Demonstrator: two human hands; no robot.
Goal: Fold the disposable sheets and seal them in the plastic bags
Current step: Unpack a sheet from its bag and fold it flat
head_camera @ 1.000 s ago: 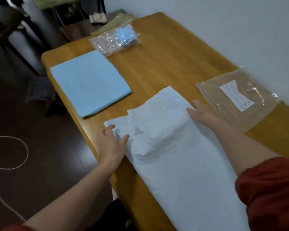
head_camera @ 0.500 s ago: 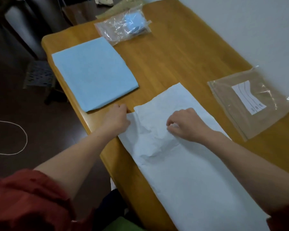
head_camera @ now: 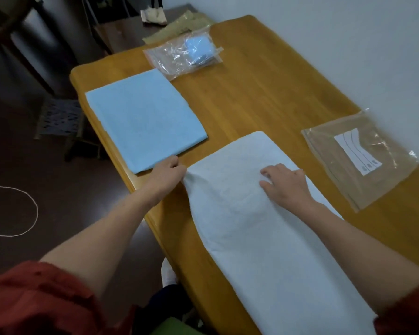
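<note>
The near end of my long white disposable sheet (head_camera: 264, 238) runs out of the picture at the bottom right, and my right forearm covers part of its right edge. The sheet lies flat along the honey-coloured wooden table (head_camera: 264, 93), its far end between the two other flat things. The print on the clear plastic zip bag with a white label (head_camera: 358, 160), lying apart to the right, is too small to read. In the crinkled clear plastic bag (head_camera: 184, 55) at the far end I can make out only a blue lump through the glare. My left fingertips are hidden under the hand.

My left hand (head_camera: 166, 175) sits at the sheet's left edge, fingers curled, gripping the edge, which lifts slightly toward it. It is just beside the near corner of the light blue folded sheet (head_camera: 143, 119). My right hand (head_camera: 286, 183) lies palm down on the white sheet, fingers loosely bent and pressing, with nothing gathered in them. The hands are well apart, both arms stretched forward, red sleeves (head_camera: 34, 298) pushed up.
</note>
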